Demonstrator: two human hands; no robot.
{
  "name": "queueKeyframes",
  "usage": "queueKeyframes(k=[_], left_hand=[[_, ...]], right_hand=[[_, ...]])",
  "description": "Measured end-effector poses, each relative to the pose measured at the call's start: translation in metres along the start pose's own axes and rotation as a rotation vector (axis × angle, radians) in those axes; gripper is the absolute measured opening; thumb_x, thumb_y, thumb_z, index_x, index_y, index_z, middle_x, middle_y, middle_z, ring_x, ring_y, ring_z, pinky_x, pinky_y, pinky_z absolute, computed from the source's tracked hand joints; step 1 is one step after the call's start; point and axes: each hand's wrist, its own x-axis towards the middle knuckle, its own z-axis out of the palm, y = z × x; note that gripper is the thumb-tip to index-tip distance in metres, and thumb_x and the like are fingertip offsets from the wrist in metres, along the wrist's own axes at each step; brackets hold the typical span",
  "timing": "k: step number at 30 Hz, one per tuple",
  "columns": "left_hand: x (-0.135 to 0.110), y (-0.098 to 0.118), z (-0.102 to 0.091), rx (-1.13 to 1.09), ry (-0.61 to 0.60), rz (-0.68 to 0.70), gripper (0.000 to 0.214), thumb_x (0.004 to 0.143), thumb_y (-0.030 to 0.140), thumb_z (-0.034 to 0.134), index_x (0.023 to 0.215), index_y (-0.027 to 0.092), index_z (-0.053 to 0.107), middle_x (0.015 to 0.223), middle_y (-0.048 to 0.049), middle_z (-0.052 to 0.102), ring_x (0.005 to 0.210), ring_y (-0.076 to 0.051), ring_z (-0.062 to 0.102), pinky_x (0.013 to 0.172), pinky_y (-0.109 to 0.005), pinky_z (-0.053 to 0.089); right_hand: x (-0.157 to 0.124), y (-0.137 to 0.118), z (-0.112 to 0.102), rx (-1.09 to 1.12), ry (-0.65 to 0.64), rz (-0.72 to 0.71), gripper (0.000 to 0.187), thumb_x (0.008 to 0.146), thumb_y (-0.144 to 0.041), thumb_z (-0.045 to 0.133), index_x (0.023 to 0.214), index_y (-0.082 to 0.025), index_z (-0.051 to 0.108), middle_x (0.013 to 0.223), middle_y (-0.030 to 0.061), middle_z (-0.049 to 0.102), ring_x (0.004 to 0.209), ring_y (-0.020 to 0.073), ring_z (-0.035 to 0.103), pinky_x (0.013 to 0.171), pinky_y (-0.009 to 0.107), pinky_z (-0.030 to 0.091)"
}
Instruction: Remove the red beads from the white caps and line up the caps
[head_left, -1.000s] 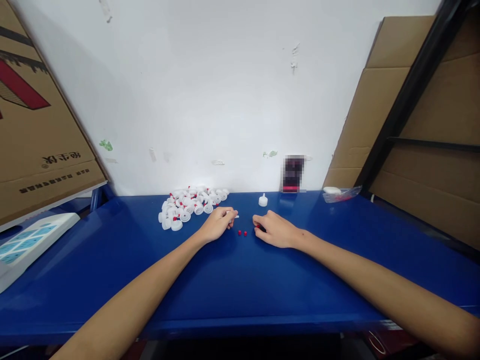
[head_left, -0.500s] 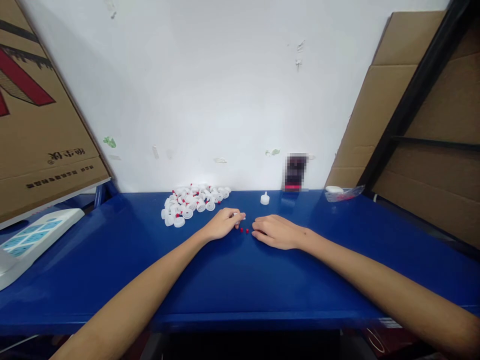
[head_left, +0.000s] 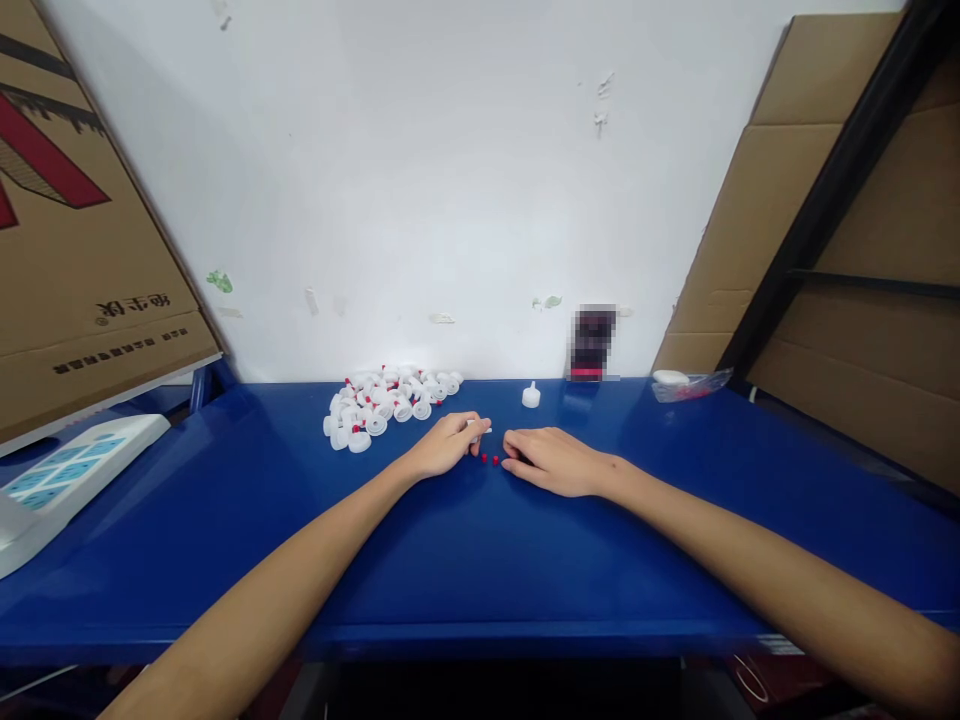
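My left hand (head_left: 448, 445) is closed around a white nozzle cap (head_left: 473, 428), mostly hidden by the fingers, its narrow tip pointing right. Two tiny red caps (head_left: 495, 460) lie on the blue table between my hands. Just right of them is my right hand (head_left: 553, 460), resting low over the table with thumb and curled fingers apart and nothing visible between them. Behind it a single white nozzle cap (head_left: 531, 396) stands upright, tip up. To the left is a heap of white nozzle caps (head_left: 375, 424), several with red tips.
A blue table (head_left: 480, 560) runs up to a white wall. A white power strip (head_left: 75, 480) and a printed cardboard box (head_left: 112, 270) are on the left. Against the wall leans a blurred dark item (head_left: 592, 345). A clear plastic bag (head_left: 690, 387) lies at the back right.
My right hand's fingers have shifted slightly, and the gap between thumb and fingers is a little wider. The left hand keeps its hold on the white cap. The view has moved slightly.
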Motion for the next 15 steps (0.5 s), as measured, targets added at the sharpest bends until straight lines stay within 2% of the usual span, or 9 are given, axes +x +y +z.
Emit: queueKeyframes(k=[7, 15], left_hand=[[-0.0003, 0.001, 0.0, 0.047, 0.008, 0.014, 0.05, 0.096, 0.059, 0.038, 0.073, 0.018, 0.056, 0.068, -0.0008, 0.061, 0.061, -0.014, 0.052, 0.063, -0.027, 0.04], [-0.0011, 0.0025, -0.0003, 0.092, 0.001, 0.007, 0.051, 0.096, 0.061, 0.038, 0.073, 0.018, 0.056, 0.068, -0.0009, 0.062, 0.06, -0.014, 0.051, 0.062, -0.027, 0.039]], right_hand=[[-0.0007, 0.0003, -0.0029, 0.02, -0.019, 0.001, 0.007, 0.095, -0.026, 0.045, 0.089, -0.022, 0.046, 0.08, -0.0003, 0.059, 0.064, 0.0141, 0.049, 0.061, 0.028, 0.03], [-0.0021, 0.0, -0.0055, 0.003, -0.02, -0.017, 0.011, 0.098, -0.026, 0.043, 0.089, -0.022, 0.045, 0.085, 0.0017, 0.061, 0.068, 0.0147, 0.052, 0.062, 0.028, 0.033]])
